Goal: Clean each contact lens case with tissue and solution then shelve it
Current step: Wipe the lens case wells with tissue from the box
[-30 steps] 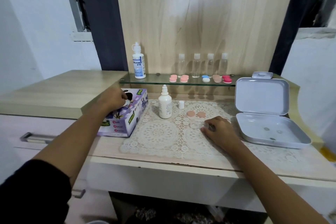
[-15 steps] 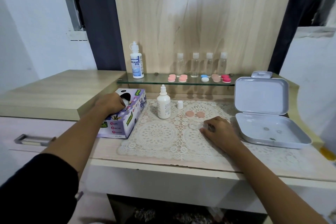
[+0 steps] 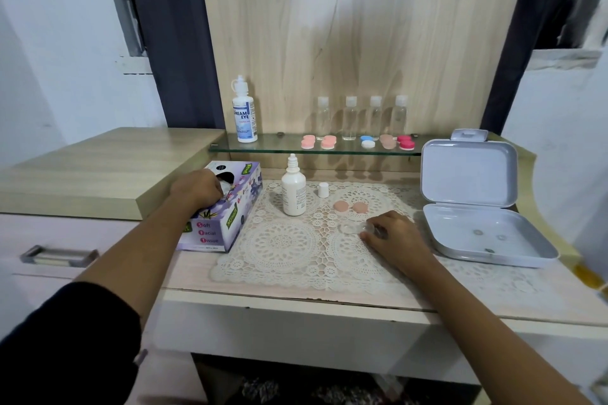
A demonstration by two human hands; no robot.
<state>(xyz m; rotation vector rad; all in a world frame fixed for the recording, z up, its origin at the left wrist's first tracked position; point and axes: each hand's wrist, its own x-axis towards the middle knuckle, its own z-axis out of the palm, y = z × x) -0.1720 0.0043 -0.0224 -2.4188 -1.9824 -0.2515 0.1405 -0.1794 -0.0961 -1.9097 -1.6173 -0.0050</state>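
On the lace mat point(image 3: 279, 240), right hand point(image 3: 394, 237) holds clear case point(image 3: 350, 226) lying left-to-right.

Single wide-angle head-worn view, close above the desk point(image 3: 296, 296) front edge, facing forward and down toward glass shelf point(image 3: 279, 149) and wooden back panel point(image 3: 362, 43).

Pale surface point(image 3: 296, 297) with a glass shelf point(image 3: 279, 145) behind.
A lace mat point(image 3: 279, 240) lies under the right hand point(image 3: 394, 237); a tissue box point(image 3: 217, 227) sits beneath the left hand point(image 3: 197, 189), an open white box point(image 3: 460, 230) just right of the right hand.
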